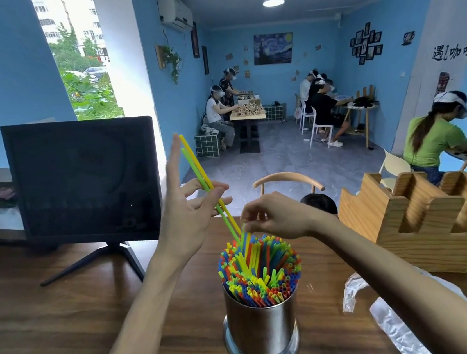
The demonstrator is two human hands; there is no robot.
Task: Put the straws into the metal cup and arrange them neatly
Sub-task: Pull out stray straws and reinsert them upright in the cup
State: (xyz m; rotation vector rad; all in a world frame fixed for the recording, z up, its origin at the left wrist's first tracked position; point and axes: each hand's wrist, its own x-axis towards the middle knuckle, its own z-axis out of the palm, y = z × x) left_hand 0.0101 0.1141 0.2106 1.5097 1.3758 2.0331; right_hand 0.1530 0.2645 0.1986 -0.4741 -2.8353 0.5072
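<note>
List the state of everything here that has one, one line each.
metal cup: upright, packed with straws.
two straws: yellow and green, tilted, lower ends among the packed ones.
left hand: holds the two straws.
right hand: pinches a straw top.
monitor: screen dark.
ceiling light: on.
</note>
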